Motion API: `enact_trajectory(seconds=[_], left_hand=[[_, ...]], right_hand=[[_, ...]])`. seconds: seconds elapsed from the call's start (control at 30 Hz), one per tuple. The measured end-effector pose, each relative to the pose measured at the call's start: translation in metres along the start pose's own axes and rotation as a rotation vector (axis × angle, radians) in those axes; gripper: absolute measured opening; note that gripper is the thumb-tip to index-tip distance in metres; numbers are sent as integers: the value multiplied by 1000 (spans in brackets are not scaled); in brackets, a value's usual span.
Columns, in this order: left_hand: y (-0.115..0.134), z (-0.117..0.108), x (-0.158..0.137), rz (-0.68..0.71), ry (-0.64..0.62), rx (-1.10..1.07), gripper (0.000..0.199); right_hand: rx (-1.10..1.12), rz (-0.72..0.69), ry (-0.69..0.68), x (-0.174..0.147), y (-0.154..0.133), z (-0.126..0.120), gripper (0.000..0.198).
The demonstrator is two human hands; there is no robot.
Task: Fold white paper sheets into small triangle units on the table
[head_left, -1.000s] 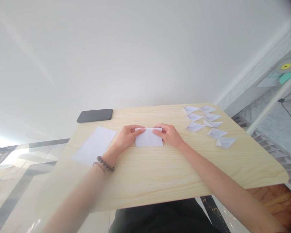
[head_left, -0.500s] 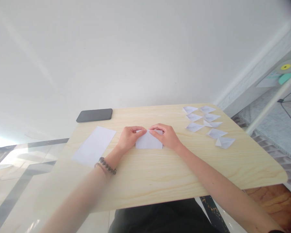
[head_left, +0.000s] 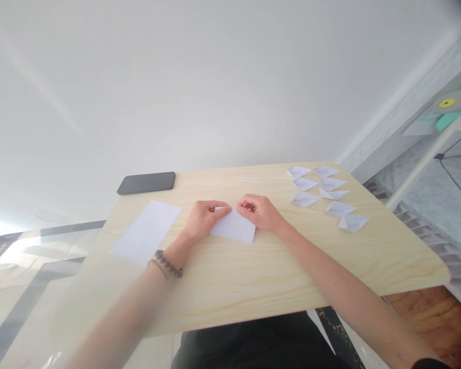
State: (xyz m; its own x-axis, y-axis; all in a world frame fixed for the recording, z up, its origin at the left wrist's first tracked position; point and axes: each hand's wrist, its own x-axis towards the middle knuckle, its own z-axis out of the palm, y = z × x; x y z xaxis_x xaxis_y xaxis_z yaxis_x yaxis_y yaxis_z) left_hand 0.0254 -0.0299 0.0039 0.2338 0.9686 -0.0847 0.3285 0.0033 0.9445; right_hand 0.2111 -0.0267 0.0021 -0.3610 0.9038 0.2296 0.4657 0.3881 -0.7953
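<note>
A folded white sheet of paper [head_left: 233, 227] lies on the wooden table in front of me, slightly turned. My left hand [head_left: 204, 219] pinches its upper left edge between thumb and fingers. At the upper right edge, my right hand [head_left: 262, 212] is closed with thumb and fingertips together on the paper. Part of the sheet's upper edge shows between the two thumbs. Its lower right corner shows more than one layer.
A flat white sheet [head_left: 148, 229] lies on the left of the table [head_left: 223, 292]. Behind it rests a dark phone [head_left: 146, 183]. Several small folded paper pieces [head_left: 305, 199] stand in rows at the back right. A wall [head_left: 215, 92] rises behind the table.
The folded paper has turned a little clockwise, its lower right corner now nearer me. My right fingers have curled in more and shifted slightly. The left hand still pinches the paper.
</note>
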Motion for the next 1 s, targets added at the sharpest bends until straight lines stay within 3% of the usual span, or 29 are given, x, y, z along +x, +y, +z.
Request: enact_trajectory(seconds=[0.23, 0.47, 0.67, 0.8, 1.0], left_hand=[[-3, -6, 4, -117, 54, -144, 37], [-5, -11, 5, -133, 35, -233, 38], [-9, -21, 6, -109, 68, -265, 37], [-4, -12, 2, -105, 59, -189, 40], [3, 0, -4, 54, 8, 15, 36]], right_hand=[[-14, 40, -32, -2, 7, -16, 12], [84, 189, -103, -9, 7, -24, 11], [156, 257, -6, -11, 8, -28, 16], [158, 172, 24, -8, 3, -13, 28], [4, -15, 58, -7, 2, 4, 22]])
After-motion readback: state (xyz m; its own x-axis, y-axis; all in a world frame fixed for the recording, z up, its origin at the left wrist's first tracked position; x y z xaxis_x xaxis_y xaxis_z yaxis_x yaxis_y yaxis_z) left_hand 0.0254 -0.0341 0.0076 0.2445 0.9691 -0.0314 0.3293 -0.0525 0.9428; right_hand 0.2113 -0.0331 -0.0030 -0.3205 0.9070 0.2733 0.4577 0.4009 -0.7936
